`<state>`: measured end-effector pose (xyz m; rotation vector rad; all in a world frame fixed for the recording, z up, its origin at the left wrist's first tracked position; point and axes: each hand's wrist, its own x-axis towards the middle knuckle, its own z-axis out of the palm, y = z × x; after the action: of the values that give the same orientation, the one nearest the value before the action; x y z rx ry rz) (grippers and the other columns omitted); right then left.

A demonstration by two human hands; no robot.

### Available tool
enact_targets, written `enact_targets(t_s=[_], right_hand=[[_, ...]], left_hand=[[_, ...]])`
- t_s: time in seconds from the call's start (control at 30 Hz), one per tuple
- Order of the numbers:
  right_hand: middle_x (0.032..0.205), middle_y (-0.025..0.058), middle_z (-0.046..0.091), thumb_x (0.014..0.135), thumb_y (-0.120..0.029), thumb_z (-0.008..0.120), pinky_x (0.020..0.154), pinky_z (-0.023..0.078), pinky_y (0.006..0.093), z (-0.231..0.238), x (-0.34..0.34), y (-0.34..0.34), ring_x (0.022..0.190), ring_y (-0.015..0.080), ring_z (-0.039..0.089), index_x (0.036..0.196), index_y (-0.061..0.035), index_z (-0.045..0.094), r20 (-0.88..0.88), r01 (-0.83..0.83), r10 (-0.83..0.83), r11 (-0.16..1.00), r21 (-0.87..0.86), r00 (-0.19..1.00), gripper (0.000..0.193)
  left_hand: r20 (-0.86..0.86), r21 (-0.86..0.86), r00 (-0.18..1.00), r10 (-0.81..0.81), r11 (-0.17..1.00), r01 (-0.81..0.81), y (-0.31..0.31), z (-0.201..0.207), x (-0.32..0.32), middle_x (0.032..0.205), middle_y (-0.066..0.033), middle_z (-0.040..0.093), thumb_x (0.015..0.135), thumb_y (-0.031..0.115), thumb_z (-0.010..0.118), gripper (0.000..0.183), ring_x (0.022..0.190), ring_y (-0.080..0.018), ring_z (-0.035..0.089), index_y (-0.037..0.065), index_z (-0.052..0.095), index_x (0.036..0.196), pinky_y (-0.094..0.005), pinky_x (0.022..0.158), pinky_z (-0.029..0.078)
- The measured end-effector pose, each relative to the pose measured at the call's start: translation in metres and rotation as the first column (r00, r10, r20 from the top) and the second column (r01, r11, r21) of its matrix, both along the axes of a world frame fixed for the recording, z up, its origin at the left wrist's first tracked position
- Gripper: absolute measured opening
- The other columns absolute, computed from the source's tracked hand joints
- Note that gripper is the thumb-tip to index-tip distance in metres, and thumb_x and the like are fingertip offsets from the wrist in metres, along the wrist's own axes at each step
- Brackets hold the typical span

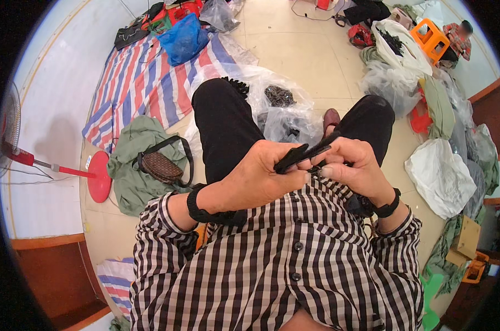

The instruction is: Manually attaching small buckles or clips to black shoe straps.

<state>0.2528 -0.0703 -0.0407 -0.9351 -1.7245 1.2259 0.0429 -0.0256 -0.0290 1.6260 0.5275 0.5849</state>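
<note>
Both hands are raised in front of my checked shirt, close together. My left hand has its fingers closed around one end of a narrow black strip. My right hand pinches at the same black piece from the other side, thumb against fingers. What kind of article it is cannot be made out. Between my knees lies an open clear plastic bag with dark items inside, among them a bagged dark bundle and a black ridged piece.
On the left are a striped sheet, a green cloth with a brown patterned pouch, and a red-based fan. On the right are white sacking, plastic bags and an orange stool, with another person beyond.
</note>
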Motion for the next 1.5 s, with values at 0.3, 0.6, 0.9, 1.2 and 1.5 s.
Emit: enact_targets(t_s=[0.3,0.6,0.9,1.2,1.5], right_hand=[[0.053,-0.0074,0.036,0.081,-0.01,0.062,0.046,0.026,0.0184,-0.009,-0.004,0.005,0.048,0.0015,0.033,0.095,-0.0029,0.057,-0.008,0.019,-0.019,0.999,0.03,1.0,0.016],[0.049,0.0017,0.043,0.077,-0.007,0.064,0.042,0.029,0.0231,0.005,-0.01,0.001,0.042,0.0059,0.039,0.089,-0.0037,0.055,0.278,0.12,-0.191,0.96,0.252,0.941,0.016],[0.046,0.0003,0.039,0.079,-0.01,0.063,0.041,0.026,0.0227,0.004,-0.007,0.008,0.04,0.0063,0.034,0.089,-0.0036,0.054,0.258,0.101,-0.147,0.978,0.183,0.955,0.014],[0.056,-0.0094,0.042,0.083,-0.016,0.062,0.044,0.025,0.0161,-0.009,-0.001,0.003,0.048,-0.0001,0.035,0.09,-0.004,0.056,-0.202,0.05,-0.107,0.962,-0.268,0.974,0.015],[0.058,-0.0049,0.043,0.085,-0.024,0.06,0.043,0.026,0.0175,-0.017,-0.013,0.009,0.043,0.0015,0.032,0.094,-0.0011,0.052,-0.679,-0.301,-0.037,0.878,-0.373,0.733,0.026]], left_hand=[[-0.002,0.169,0.997,0.074,0.983,-0.072,0.001,-0.005,0.001,0.058,0.0041,0.046,0.075,0.001,0.06,0.005,0.053,-0.001,0.038,0.0,0.055,0.075,-0.0193,0.046,0.032],[-0.027,0.288,0.977,0.213,0.937,-0.197,0.001,-0.014,0.006,0.052,0.0,0.046,0.074,0.003,0.058,0.007,0.048,-0.0033,0.039,0.0,0.053,0.071,-0.0219,0.043,0.032],[-0.083,-0.242,0.996,0.01,0.97,-0.03,-0.001,0.006,-0.001,0.055,-0.0003,0.055,0.084,0.006,0.053,0.01,0.048,-0.0037,0.049,0.0,0.053,0.075,-0.0209,0.042,0.035],[0.077,-0.295,0.988,-0.135,0.943,0.152,0.015,0.01,0.002,0.063,-0.0061,0.06,0.088,0.014,0.052,0.015,0.043,-0.0041,0.047,0.0,0.057,0.087,-0.0182,0.037,0.033],[0.055,-0.038,0.998,0.025,0.999,-0.023,0.016,0.005,0.009,0.075,0.0061,0.05,0.075,0.004,0.066,0.02,0.066,-0.0013,0.044,0.001,0.056,0.092,-0.0159,0.06,0.037]])
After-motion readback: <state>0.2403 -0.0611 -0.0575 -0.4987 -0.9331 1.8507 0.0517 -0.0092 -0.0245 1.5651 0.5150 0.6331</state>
